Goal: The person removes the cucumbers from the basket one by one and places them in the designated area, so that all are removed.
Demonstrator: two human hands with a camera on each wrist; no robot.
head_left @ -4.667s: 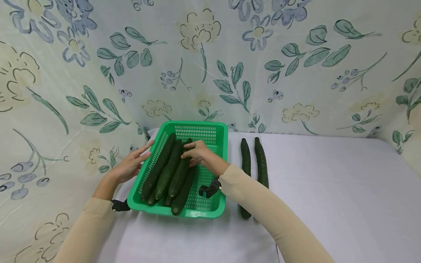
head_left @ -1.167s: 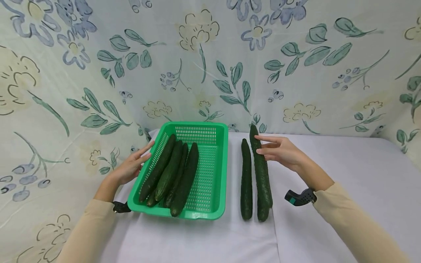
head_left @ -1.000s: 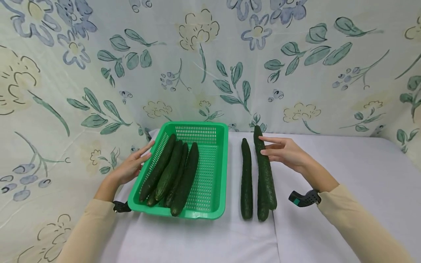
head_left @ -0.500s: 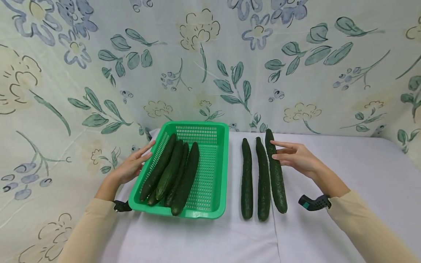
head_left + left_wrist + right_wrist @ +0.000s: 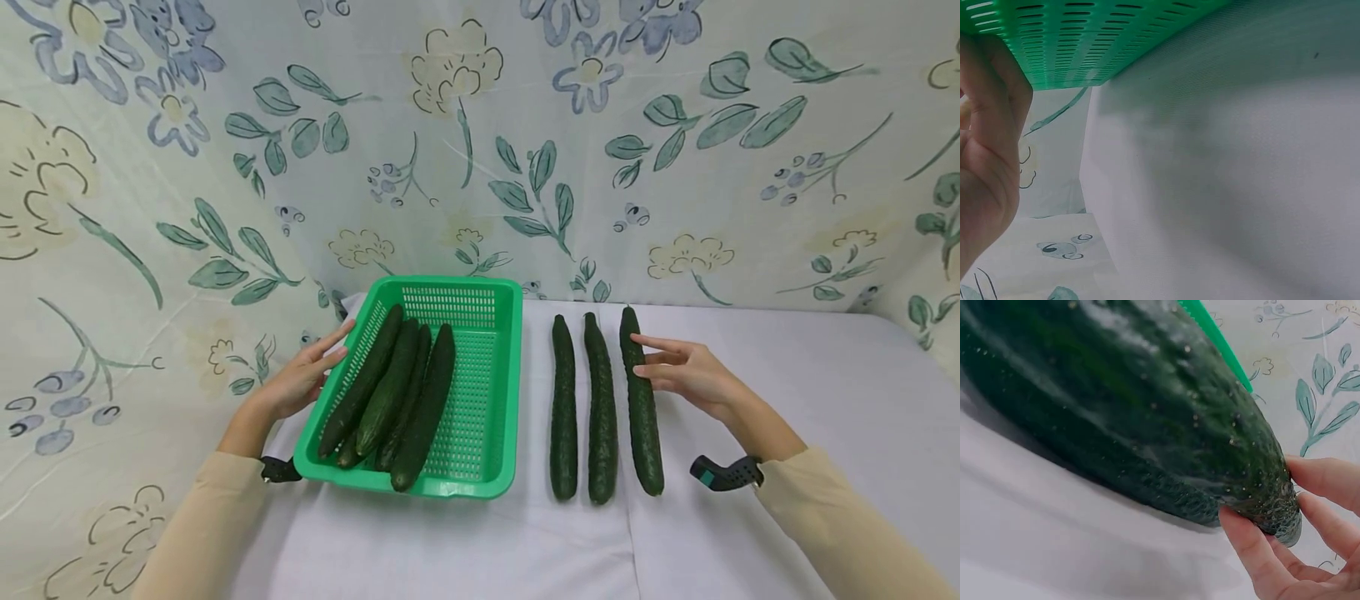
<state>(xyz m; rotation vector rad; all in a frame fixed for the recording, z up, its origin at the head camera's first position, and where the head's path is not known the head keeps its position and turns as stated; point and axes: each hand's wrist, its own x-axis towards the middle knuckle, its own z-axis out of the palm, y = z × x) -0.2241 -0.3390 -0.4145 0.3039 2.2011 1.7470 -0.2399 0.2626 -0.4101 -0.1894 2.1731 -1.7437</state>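
My right hand (image 5: 688, 371) pinches a dark green cucumber (image 5: 645, 417) near its far end, thumb on one side and fingers on the other. In the right wrist view this cucumber (image 5: 1147, 394) fills much of the picture, fingertips close to its tapered tip. Left of it, two more cucumbers, a middle one (image 5: 602, 417) and a leftmost one (image 5: 563, 417), lie roughly parallel on the white cloth. With fairly straight fingers, my left hand (image 5: 303, 377) touches the outer left side of a green plastic basket (image 5: 508, 392). Several cucumbers (image 5: 386, 392) lie in the basket's left half.
White cloth (image 5: 787, 392) covers the table, with a crease running forward right of the middle cucumber. A floral curtain (image 5: 525, 150) hangs behind the table and along the left side. Each wrist wears a black strap, the right one (image 5: 726, 473) with a small green patch.
A cucumber has left the basket. My right hand has carried it rightward past the two on the cloth and lowered it to the right of them. My left hand has stayed at the basket.
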